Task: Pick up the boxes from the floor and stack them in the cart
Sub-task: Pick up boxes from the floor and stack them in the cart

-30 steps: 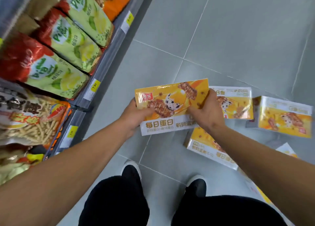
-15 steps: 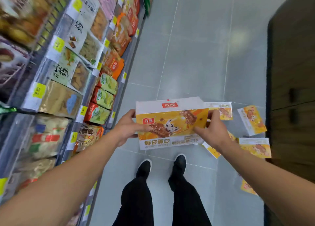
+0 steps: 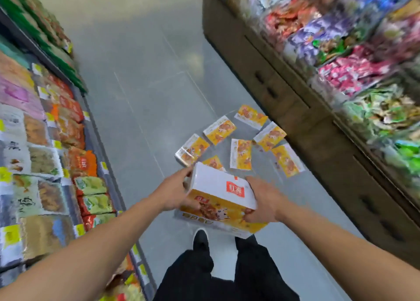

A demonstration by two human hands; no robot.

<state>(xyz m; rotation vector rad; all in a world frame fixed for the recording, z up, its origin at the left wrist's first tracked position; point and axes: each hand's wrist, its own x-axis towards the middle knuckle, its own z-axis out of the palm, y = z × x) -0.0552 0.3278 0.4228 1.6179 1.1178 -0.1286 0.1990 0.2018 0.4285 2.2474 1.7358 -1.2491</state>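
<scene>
A yellow box (image 3: 218, 198) with a red logo label, its characters blurred, is gripped at both ends by the left hand (image 3: 173, 192) and right hand (image 3: 263, 200), fingers curled round it; its long axis runs ten to four o'clock, above the floor (image 3: 147, 73).

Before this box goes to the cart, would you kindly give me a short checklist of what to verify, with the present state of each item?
1. Held box gripped at both ends: ok; left hand holds one end, right hand the other.
2. Box clear of the floor: ok; it is lifted above the shoes.
3. Cart located: cannot tell; no cart is in view.
4. Boxes left to collect: not ok; several boxes on the floor remain, scattered ahead.
5. Path free underfoot: not ok ahead, where the boxes lie; behind, cannot tell.
</scene>
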